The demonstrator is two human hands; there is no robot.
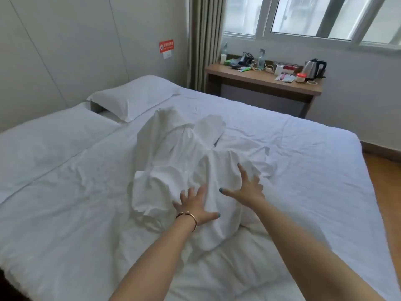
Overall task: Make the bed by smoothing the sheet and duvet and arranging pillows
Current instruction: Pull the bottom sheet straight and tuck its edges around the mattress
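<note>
Pressing bunched duvet (184, 161) | left hand (193, 208), right hand (246, 187) | fingers spread

Cluttered wooden desk (260, 80) beneath bright window (312, 16), curtain (205, 40) beside.

Head view, looking forward and down, close over bed (303, 161)

Bed (303, 161): wrinkled white sheet (65, 213), bunched duvet (173, 166) mid-bed, pillow (134, 96) at head.
</note>
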